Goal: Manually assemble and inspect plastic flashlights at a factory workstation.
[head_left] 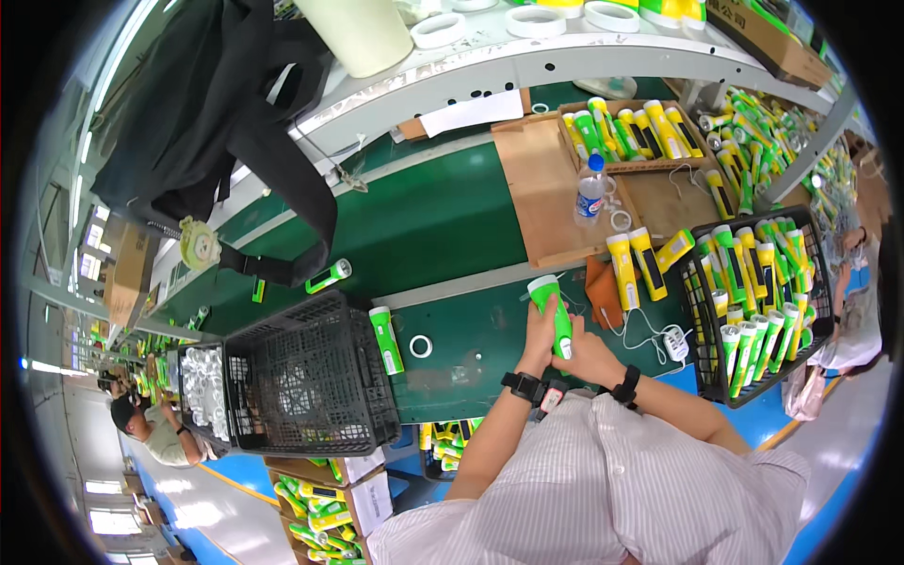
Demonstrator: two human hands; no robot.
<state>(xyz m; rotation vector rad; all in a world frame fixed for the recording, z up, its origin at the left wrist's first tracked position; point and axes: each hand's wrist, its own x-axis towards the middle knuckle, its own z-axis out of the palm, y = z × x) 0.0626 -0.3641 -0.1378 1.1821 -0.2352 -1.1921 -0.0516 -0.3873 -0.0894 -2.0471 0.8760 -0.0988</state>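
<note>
Work surface: a green bench (pixel 443 400) is running in front of the person, with a grey shelf (pixel 527 71) standing above its far side. A black crate (pixel 381 395) is sitting at the left, and a second crate (pixel 704 344), packed with green and yellow flashlights, is standing at the right. A white ring (pixel 421 337) is lying near an upright-pointing flashlight (pixel 386 341); an orange cloth (pixel 603 287) and a white power adapter (pixel 675 344) are resting farther right. Beyond, I am noting a co-worker (pixel 165 435) at the left, beside blue flooring.

Grip: the left hand (pixel 539 336) is wrapping closely around the middle of a green flashlight (pixel 542 290), which is tilting above the bench between the two crates, its wide head pointing away from the wearer. The right hand (pixel 591 358) is closing on the narrow lower end, fingers bent, both hands grasping the same piece
</note>
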